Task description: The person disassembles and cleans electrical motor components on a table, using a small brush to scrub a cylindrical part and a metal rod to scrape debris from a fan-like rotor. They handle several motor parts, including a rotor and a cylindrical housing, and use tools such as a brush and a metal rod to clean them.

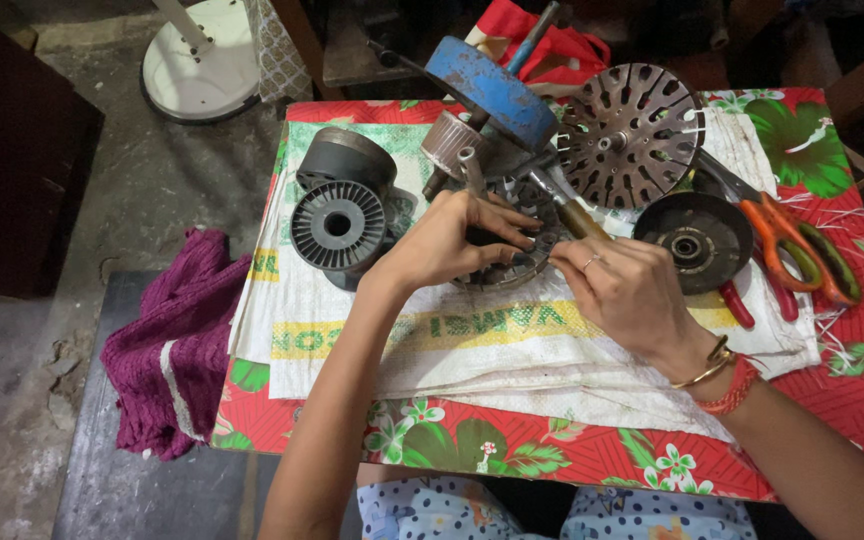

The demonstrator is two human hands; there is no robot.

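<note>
Head view: the left hand [450, 240] lies curled over a round metal stator [508, 268] at the middle of the table [552, 455], fingers pressed on its top. The right hand [624, 290] is closed around a wooden-handled tool [570, 212] whose shaft points up and left past the stator's far edge. Both sit on a white sack [512, 350] that covers most of the floral cloth. Parts crowd the far half: one slotted disc [630, 135], one blue wheel [490, 88], one dark cap [697, 240], two grey ribbed housings [339, 225]. One pair of orange pliers [797, 250] lies near the right edge. The near strip of sack is open. A purple cloth [177, 340] hangs off the left edge.
</note>
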